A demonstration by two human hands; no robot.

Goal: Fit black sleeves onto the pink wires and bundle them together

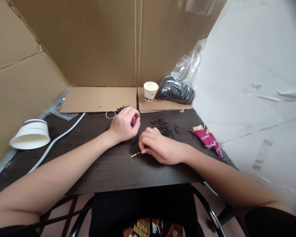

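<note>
Clearly light and thin, the pink wire (pixel 137 153) sits pinched mid-length in the right hand (pixel 160 146), while the left hand (pixel 124 125) clutches a pink bundle (pixel 133 122).

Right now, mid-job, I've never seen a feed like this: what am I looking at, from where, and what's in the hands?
There is no machine here: one head-worn camera looks down at a person's two bare hands over a dark table walled with cardboard. The left hand is closed around a bunch of pink wires. The right hand pinches a single pink wire against the tabletop. Nearby lie loose short black tubes, a bundle of pink wires, a rubber band, an upright paper cup, a bag of black pieces and an overturned paper bowl.
</note>
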